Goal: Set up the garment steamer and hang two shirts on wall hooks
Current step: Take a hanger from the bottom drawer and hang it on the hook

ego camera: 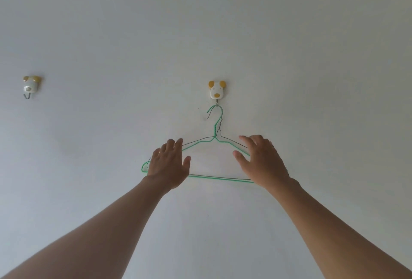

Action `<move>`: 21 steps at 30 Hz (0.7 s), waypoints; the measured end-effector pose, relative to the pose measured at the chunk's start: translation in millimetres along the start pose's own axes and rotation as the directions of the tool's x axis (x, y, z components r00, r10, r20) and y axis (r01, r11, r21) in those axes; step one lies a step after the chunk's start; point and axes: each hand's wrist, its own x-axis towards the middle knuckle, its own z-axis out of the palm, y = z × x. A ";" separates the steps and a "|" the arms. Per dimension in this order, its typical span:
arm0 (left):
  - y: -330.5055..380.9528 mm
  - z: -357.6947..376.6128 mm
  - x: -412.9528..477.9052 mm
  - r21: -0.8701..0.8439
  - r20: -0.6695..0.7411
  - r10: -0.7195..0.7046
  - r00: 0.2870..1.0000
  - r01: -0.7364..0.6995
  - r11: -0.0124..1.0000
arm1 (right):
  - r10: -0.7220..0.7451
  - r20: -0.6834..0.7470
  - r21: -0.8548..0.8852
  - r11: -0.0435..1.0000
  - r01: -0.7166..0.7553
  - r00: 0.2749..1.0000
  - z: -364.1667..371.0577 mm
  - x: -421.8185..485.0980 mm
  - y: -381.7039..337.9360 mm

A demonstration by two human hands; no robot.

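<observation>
The left hand (168, 164) and right hand (260, 162), fingers spread and gripping nothing, cover the two ends of a thin green wire hanger (214, 142). It hangs empty between and above them from a white dog-faced wall hook with yellow ears (217, 90); a second such hook (31, 86) sits far left of the left hand.

The wall (289, 44) is lit evenly by soft, diffuse light, brightest around the middle and dimmed toward the corners and the left edge. Only faint shadows are cast, a thin grey one being seen just beside the wire hanger (214, 131). The centre is rendered sharply, while the hook at the far left (31, 86) is smeared and skewed by wide-angle distortion.
</observation>
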 end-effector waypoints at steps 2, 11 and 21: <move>8.1 -12.4 -7.3 -0.052 -0.001 0.004 1.000 -0.004 0.999 | -0.012 -0.027 0.054 0.998 0.014 1.000 -11.1 -10.9 -5.2; 34.1 -55.3 -86.2 -0.313 0.153 -0.012 0.988 0.060 0.948 | -0.018 0.080 0.218 0.976 0.000 0.997 -28.0 -86.4 -36.2; 43.2 -114.6 -248.8 -0.406 0.337 -0.013 0.941 0.158 0.900 | -0.028 0.251 0.276 0.960 -0.044 0.967 -64.0 -257.1 -94.0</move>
